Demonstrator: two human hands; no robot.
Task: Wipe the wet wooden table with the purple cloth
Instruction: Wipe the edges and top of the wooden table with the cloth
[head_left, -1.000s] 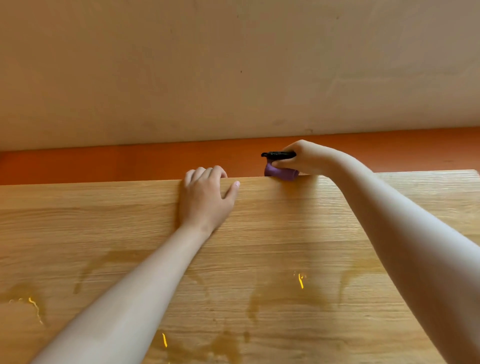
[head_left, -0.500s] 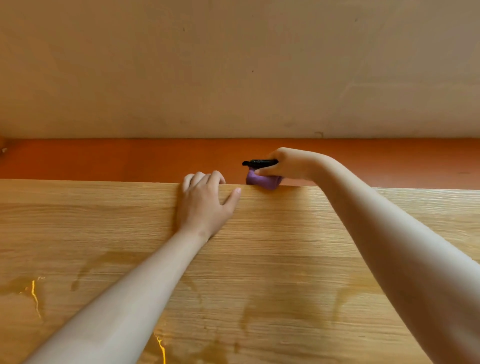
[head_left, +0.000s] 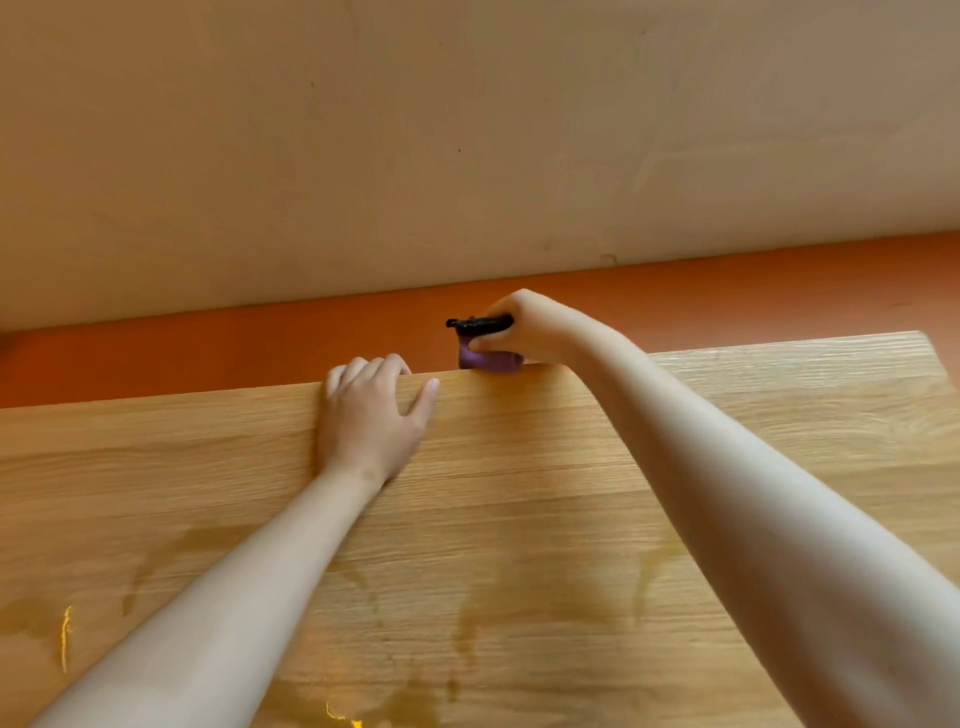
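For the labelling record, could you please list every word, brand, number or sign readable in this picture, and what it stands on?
None: no text can be read anywhere in this view.
The wooden table, the purple cloth and the black object in the right hand show no lettering.
The wall and the orange strip behind the table are also unmarked.

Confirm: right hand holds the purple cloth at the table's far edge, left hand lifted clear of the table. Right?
Wrong about the left hand: the head view shows it resting on the wooden table, fingers hooked over its far edge, not lifted clear. The right hand does hold the purple cloth at that edge.
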